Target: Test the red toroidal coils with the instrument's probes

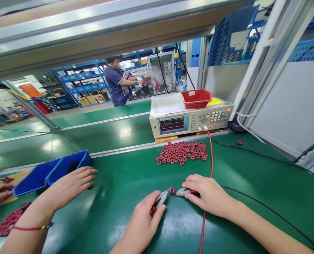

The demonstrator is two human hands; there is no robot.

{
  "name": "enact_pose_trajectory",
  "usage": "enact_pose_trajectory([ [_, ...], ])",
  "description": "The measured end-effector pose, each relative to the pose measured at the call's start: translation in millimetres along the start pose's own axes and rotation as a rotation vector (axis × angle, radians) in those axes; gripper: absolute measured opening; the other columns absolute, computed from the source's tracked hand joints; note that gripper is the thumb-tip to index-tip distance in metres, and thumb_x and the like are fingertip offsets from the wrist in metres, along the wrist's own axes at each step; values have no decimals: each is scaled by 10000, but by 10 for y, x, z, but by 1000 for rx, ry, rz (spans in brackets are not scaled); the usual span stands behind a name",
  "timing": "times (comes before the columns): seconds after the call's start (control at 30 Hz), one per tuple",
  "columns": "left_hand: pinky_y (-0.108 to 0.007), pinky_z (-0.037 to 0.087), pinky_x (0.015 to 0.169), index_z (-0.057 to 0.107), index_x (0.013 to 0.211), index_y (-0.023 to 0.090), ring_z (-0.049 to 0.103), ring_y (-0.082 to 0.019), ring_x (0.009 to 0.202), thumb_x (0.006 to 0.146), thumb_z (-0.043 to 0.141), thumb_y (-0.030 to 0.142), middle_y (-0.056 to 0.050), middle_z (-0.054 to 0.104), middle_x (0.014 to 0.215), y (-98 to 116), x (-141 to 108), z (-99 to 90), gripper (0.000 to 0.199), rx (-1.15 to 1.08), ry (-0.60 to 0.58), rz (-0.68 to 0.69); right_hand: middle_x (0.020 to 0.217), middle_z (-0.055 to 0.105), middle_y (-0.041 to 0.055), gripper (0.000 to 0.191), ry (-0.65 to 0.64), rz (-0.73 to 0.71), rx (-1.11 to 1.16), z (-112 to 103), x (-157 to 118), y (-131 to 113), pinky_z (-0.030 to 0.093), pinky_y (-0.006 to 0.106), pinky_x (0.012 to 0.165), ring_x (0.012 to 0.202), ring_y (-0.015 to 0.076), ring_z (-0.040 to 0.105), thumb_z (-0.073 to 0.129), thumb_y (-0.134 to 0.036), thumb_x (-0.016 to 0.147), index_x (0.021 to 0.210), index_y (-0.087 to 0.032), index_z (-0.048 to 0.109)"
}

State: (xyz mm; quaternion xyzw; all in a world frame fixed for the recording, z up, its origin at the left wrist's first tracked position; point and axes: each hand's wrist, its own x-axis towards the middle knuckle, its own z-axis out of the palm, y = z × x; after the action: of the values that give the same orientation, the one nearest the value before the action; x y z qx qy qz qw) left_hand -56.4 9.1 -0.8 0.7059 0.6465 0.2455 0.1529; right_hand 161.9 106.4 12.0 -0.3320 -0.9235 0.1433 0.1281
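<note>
Near the middle of the green bench, my left hand (147,217) is closed around a test clip (161,199) with red handles and pale metal jaws. From the other side, my right hand (205,194) grips a second test clip (182,192) of the same kind. One small round red-and-black wound coil core (172,191) lies between the two clip tips. The left clip's tip reaches its edge; whether the right tip touches a wire end is too small to tell. Behind my hands lies a pile of similar cores (182,152).
A test meter (191,118) with a lit screen bears a red tray (196,98). A red cable (211,155) and black cables cross the right side. At left, a co-worker's hands (74,180) are near blue bins (32,183) and more cores (11,220). Another person (117,83) stands beyond.
</note>
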Motion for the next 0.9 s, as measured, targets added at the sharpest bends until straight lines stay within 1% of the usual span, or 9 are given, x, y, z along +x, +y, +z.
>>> enact_pose_trajectory([
  [0.1,-330,519,847,580,1121,170,638,-218,960,855,503,295,-93,669,1074,-22,-20,-41,304,24,26,-19,879,615,35,206,25,14,20,-4,-20,57,461,299,704,827,189,566,482,-256,856,1006,-230,622],
  [0.17,-311,521,838,583,1117,166,642,-208,951,857,496,296,-88,675,1058,-102,-78,-112,303,62,59,-35,908,618,46,220,59,43,10,11,-27,96,471,314,716,841,199,575,483,-236,847,1016,-220,622],
  [0.3,-304,545,746,611,1062,166,674,-219,853,859,479,327,-93,703,971,-322,-283,-297,290,197,220,-147,902,617,47,233,91,95,-14,67,-14,120,478,311,672,816,201,585,474,-197,832,1006,-224,627],
  [0.4,-305,540,698,614,1053,161,681,-227,780,858,465,353,-104,710,917,-321,-362,-333,311,237,302,-197,851,605,36,209,66,109,-22,101,10,95,466,312,664,805,203,572,478,-195,831,962,-234,636],
  [0.5,-276,514,699,610,1060,165,663,-208,779,852,474,328,-90,701,922,-117,-270,-239,298,135,193,-148,845,599,29,183,60,106,-4,117,30,95,454,312,689,832,203,560,483,-231,843,942,-239,636],
  [0.63,-247,460,625,639,948,177,608,-180,683,837,487,271,-36,679,788,127,33,-78,210,-11,0,-90,877,599,29,186,92,183,-14,94,39,166,443,300,701,870,199,560,480,-257,848,948,-237,636],
  [0.7,-234,432,595,641,887,169,577,-168,647,835,485,269,-23,656,737,136,187,-21,193,-75,-39,-66,862,595,31,180,105,271,-56,64,37,211,434,288,654,848,198,569,477,-263,846,905,-227,642],
  [0.77,-229,421,592,635,897,157,560,-160,639,837,484,281,-22,644,735,87,297,23,205,-134,-39,-61,829,590,29,184,114,359,-107,35,35,253,414,277,595,806,196,579,469,-274,848,845,-221,645],
  [0.9,-245,444,663,608,1017,142,578,-168,711,845,488,320,-49,656,853,-19,326,68,275,-201,-11,-78,816,590,25,197,136,469,-185,21,56,331,383,266,548,760,190,587,461,-292,860,798,-213,632],
])
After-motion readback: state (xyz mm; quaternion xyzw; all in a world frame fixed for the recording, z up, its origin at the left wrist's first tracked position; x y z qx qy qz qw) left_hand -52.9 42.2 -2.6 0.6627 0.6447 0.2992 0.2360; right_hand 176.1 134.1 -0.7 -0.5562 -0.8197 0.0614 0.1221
